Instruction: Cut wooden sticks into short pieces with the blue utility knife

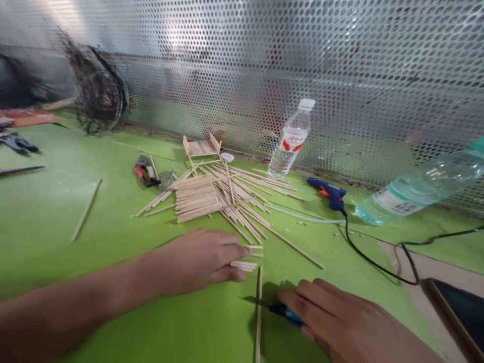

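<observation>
My left hand [212, 257] is low over the green table, its fingers and thumb apart around several short cut wooden sticks [245, 265]. Parts of these sticks are hidden under the fingers. In my right hand [333, 315] is a knife [278, 307] with a blue and black handle, its dark pointed blade aimed left. The blade lies across a single wooden stick [259, 317] that runs toward the near table edge. Beyond my left hand, a slatted panel of sticks [196, 199] rests on a loose pile of long sticks [242, 201].
A small stick-built piece [202, 147] stands behind the pile. A water bottle [290, 138], a blue glue gun [327, 191] with a black cord, and a green-tinted bottle [416, 194] are along the perforated metal wall [234, 65]. A phone [457, 312] lies right; pliers [18, 143] lie left.
</observation>
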A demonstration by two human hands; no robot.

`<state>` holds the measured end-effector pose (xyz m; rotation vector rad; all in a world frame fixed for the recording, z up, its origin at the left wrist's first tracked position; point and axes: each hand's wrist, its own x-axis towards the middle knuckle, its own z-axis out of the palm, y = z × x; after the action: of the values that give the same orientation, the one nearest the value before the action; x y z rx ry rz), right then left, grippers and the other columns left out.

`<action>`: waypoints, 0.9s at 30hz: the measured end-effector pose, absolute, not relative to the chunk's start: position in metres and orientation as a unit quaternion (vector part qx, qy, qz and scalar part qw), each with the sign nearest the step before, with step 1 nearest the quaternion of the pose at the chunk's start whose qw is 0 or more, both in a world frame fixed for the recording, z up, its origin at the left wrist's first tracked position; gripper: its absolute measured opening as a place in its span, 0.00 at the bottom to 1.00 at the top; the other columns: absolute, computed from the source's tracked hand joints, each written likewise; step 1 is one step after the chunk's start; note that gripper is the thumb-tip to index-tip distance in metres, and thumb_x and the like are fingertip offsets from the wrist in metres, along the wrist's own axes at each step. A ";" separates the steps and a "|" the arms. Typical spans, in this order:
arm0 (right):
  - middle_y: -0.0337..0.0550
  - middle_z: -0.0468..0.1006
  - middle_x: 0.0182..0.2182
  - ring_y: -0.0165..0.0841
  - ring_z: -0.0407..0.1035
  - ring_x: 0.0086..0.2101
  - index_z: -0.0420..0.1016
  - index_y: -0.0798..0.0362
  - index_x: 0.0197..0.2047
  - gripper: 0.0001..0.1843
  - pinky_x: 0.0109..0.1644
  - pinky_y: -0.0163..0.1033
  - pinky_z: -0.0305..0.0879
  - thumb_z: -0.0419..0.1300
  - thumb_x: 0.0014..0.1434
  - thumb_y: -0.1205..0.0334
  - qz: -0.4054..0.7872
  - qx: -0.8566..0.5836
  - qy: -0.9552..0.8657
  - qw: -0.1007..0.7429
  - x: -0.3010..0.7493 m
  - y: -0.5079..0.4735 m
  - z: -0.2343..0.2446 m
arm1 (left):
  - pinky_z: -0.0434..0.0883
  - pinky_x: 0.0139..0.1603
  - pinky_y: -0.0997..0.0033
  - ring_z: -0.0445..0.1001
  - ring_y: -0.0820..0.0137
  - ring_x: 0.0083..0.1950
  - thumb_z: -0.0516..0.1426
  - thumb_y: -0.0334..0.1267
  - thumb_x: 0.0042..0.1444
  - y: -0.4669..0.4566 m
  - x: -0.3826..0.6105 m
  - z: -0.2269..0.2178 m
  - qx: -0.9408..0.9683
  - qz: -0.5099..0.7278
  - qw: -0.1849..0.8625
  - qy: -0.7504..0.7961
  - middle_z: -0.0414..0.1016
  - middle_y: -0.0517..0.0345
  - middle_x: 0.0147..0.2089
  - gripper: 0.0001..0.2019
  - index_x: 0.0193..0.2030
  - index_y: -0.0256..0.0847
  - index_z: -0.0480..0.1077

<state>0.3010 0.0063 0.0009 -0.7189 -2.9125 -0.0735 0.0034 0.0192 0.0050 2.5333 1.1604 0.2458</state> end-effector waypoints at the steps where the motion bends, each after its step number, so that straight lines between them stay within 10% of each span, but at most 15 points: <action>1: 0.38 0.83 0.45 0.35 0.79 0.40 0.76 0.46 0.55 0.36 0.41 0.39 0.79 0.52 0.46 0.81 -0.019 -0.245 -0.967 0.068 0.300 0.006 0.003 | 0.72 0.41 0.65 0.78 0.64 0.43 0.50 0.50 0.70 0.019 0.003 0.006 0.897 0.086 0.159 0.405 0.79 0.53 0.46 0.20 0.59 0.43 0.72; 9: 0.38 0.83 0.45 0.35 0.78 0.40 0.76 0.47 0.54 0.37 0.41 0.40 0.78 0.51 0.42 0.81 -0.013 -0.241 -0.967 0.084 0.295 0.006 0.009 | 0.73 0.48 0.62 0.78 0.59 0.50 0.51 0.63 0.64 0.023 -0.018 0.021 0.880 0.048 0.098 0.462 0.78 0.47 0.54 0.31 0.62 0.43 0.71; 27: 0.38 0.83 0.46 0.37 0.78 0.41 0.75 0.47 0.56 0.37 0.39 0.42 0.79 0.52 0.44 0.79 0.005 -0.255 -0.966 0.043 0.298 0.006 0.007 | 0.71 0.54 0.55 0.74 0.57 0.54 0.55 0.54 0.65 0.019 -0.012 0.019 0.884 0.063 0.127 0.446 0.71 0.48 0.61 0.25 0.63 0.43 0.67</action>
<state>0.2978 0.0063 0.0070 -0.7794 -2.9547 0.0168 -0.0120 0.0193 0.0194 2.5732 1.2969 0.1842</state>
